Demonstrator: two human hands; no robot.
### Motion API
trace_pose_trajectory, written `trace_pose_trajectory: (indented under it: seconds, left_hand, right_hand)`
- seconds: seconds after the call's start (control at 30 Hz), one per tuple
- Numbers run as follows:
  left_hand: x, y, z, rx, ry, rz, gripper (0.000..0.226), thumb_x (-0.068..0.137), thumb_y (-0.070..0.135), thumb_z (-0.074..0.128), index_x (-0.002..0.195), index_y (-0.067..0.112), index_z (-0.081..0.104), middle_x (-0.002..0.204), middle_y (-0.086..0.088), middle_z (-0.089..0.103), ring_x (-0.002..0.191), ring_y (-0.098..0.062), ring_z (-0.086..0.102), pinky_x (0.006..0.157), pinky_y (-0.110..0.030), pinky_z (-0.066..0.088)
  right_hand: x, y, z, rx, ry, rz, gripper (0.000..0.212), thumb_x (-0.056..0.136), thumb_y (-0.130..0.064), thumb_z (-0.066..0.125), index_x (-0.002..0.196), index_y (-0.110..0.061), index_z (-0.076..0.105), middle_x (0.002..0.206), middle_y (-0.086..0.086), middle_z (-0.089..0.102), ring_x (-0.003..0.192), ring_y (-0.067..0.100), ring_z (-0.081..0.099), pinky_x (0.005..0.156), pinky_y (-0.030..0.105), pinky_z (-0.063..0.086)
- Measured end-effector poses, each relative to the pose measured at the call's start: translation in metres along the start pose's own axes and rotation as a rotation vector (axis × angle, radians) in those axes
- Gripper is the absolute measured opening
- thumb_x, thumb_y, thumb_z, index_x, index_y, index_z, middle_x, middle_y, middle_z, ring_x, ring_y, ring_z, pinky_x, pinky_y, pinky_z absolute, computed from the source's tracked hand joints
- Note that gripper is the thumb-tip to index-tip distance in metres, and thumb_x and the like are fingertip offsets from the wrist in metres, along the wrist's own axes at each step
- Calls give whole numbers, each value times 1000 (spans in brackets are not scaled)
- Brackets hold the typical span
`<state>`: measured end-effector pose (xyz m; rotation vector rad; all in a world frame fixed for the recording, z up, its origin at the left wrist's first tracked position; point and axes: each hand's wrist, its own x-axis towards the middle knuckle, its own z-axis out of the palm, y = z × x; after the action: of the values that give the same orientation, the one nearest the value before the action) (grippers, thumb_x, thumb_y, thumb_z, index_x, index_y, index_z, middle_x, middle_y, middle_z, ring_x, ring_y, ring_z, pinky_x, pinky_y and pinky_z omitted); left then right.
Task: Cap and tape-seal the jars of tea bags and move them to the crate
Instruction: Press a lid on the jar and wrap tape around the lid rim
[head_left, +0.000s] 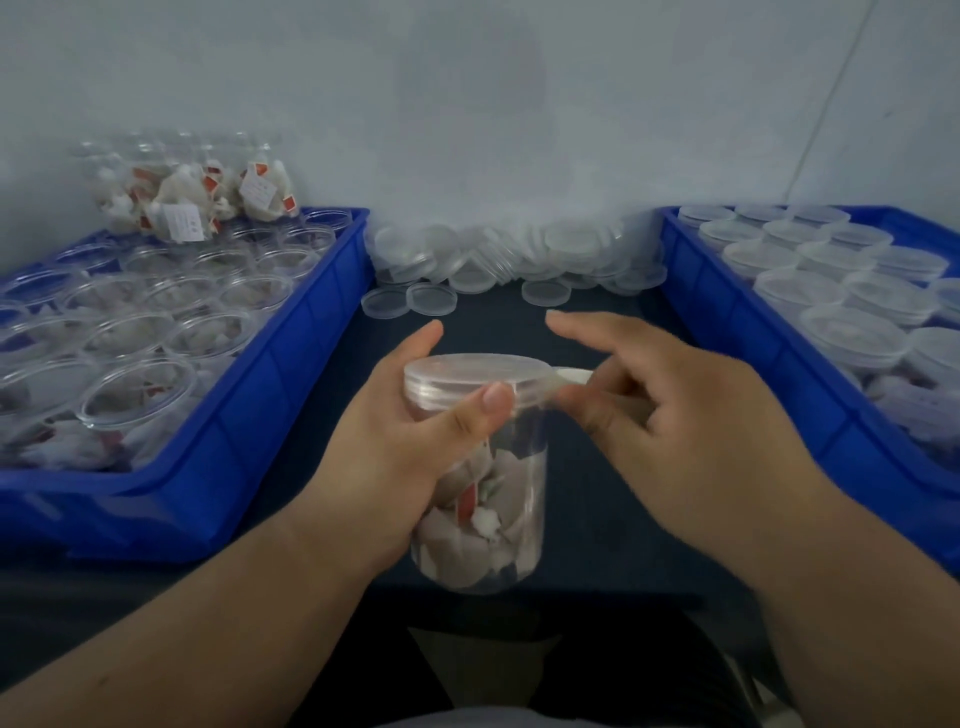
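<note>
A clear jar of tea bags (483, 514) with a translucent cap (475, 371) is held above the dark table. My left hand (395, 447) grips the jar just under the cap, thumb pressed on the cap's rim. My right hand (691, 421) pinches a strip of clear tape (569, 376) that runs from the right side of the cap, index finger stretched out over it. The tape roll is not visible.
A blue crate (291, 395) on the left holds several uncapped jars of tea bags, with more jars stacked at its far end. A blue crate (779, 364) on the right holds several capped jars. Loose caps (498, 260) are piled against the wall.
</note>
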<state>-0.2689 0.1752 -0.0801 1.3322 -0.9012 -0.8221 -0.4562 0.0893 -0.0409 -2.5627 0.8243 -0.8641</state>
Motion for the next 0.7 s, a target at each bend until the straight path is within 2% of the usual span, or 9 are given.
trace_pose_trajectory:
  seconds: [0.07, 0.17, 0.2, 0.3, 0.33, 0.4, 0.47, 0.6, 0.7]
  left_hand:
    - [1, 1, -3, -33, 7, -36, 126, 24, 82, 86, 139, 42, 52, 116, 16, 74, 109, -8, 71, 98, -41, 52]
    - [1, 2, -3, -188, -66, -157, 121, 25, 72, 93, 135, 35, 57, 122, -4, 74, 106, -21, 74, 85, -40, 59]
    - [1, 1, -1, -253, -108, -189, 113, 27, 67, 95, 129, 33, 62, 119, -7, 75, 105, -24, 74, 80, -40, 61]
    - [-1, 0, 2, -324, -258, -175, 61, 43, 64, 94, 94, 33, 80, 102, -6, 78, 93, -23, 76, 76, -39, 63]
    - [-1, -1, 2, -336, -269, -167, 57, 44, 64, 94, 91, 33, 81, 102, -7, 78, 91, -24, 75, 77, -40, 62]
    - [-2, -1, 2, -380, -230, -186, 84, 37, 61, 97, 111, 28, 76, 112, -13, 76, 99, -29, 75, 79, -44, 62]
    - [-2, -1, 0, -412, -208, -207, 117, 30, 59, 99, 134, 21, 60, 122, -19, 71, 109, -37, 71, 81, -47, 62]
    - [-2, 5, -1, -341, -229, -163, 126, 34, 60, 98, 139, 8, 52, 126, -27, 65, 106, -38, 69, 80, -46, 60]
    - [-1, 7, -3, -325, -243, -147, 122, 37, 59, 98, 139, 8, 53, 117, -21, 68, 99, -33, 71, 75, -44, 59]
  right_hand:
    - [4, 6, -11, 163, -76, 30, 50, 79, -66, 44, 129, -60, 42, 82, -27, 68, 74, -3, 63, 62, 11, 47]
    - [7, 13, -21, 268, -88, 28, 48, 77, -62, 51, 124, -56, 49, 80, -23, 71, 72, -1, 63, 64, 4, 42]
    - [8, 15, -21, 281, -84, 32, 48, 77, -61, 52, 124, -55, 50, 79, -22, 72, 72, 0, 63, 64, 4, 42]
    - [9, 18, -17, 289, -54, 67, 50, 74, -61, 56, 123, -53, 52, 80, -20, 71, 78, -1, 64, 67, 6, 43]
    - [9, 18, -14, 285, -43, 80, 52, 72, -63, 56, 123, -53, 52, 81, -20, 71, 79, -1, 65, 66, 7, 44]
    - [9, 18, -9, 276, -21, 94, 56, 69, -67, 56, 123, -53, 52, 83, -20, 69, 78, -1, 65, 62, 9, 44]
    - [9, 17, -4, 261, 8, 91, 57, 69, -70, 54, 124, -53, 52, 85, -21, 67, 78, -2, 64, 61, 7, 45]
    - [10, 15, 4, 187, 34, 72, 60, 74, -74, 44, 127, -48, 54, 89, -23, 62, 83, -7, 60, 70, 1, 40]
    - [10, 14, 6, 135, 39, 72, 62, 78, -72, 40, 131, -43, 54, 77, -17, 60, 82, -9, 57, 69, 1, 38]
